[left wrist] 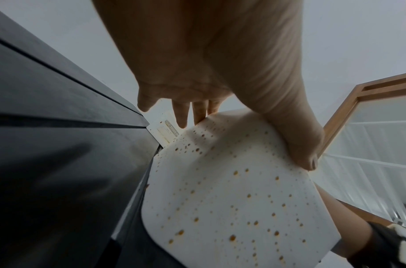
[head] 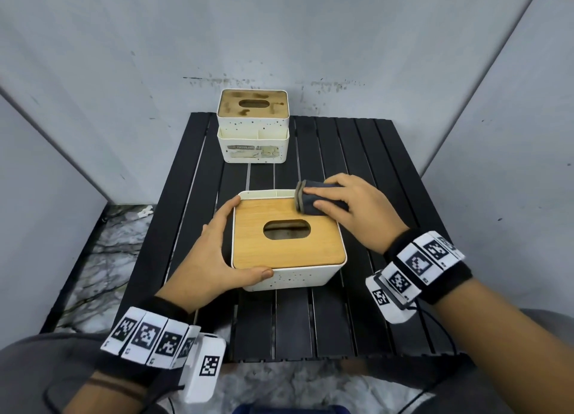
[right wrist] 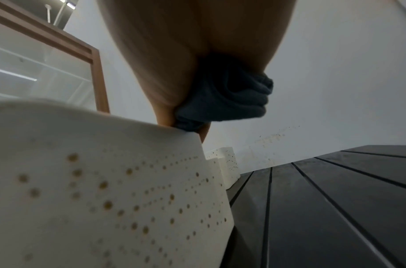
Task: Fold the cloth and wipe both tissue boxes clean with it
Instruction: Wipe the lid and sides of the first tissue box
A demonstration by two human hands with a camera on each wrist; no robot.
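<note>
Wiping the near tissue box [head: 289, 249]
Press folded cloth [head: 310, 201], pinched in right grip [head: 357, 211], flat; brace box with left grip [head: 214, 252] curled round it.

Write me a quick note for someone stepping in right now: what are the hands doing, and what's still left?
Left grip: holds the near tissue box steady by its left side and front edge.
Right grip: holds the folded cloth on the far right corner of its lid.
Far tissue box: at the back of the table, top smeared brown.
Done: cloth folded; near lid looks clean.
Left: finish the near box, then wipe the whole far box.
</note>
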